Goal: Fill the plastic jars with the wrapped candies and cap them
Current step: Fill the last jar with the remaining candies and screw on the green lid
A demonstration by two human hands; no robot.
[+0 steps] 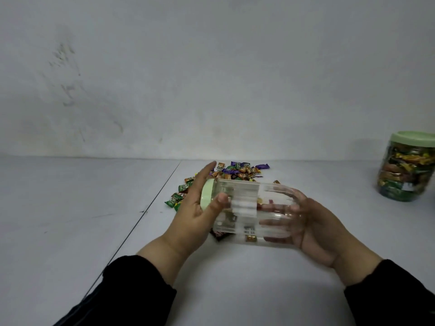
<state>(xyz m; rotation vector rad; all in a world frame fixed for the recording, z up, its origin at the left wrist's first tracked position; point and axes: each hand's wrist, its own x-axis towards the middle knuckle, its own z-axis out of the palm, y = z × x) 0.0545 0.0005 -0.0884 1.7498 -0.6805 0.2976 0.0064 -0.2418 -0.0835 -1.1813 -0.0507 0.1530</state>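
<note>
I hold a clear plastic jar [247, 208] on its side above the table, empty, with the candies behind showing through it. Its pale green lid [207, 194] points left. My left hand [195, 215] lies against the lid, thumb on the jar's neck and fingers stretched past the lid. My right hand [313, 229] cups the jar's base from the right. A pile of wrapped candies [235, 171] in green, purple, orange and brown lies on the table behind and under the jar.
A second jar [407, 168], packed with candies and closed with a green lid, stands upright at the right edge. The white table [70, 208] has a dark seam running diagonally on the left. A grey wall rises right behind.
</note>
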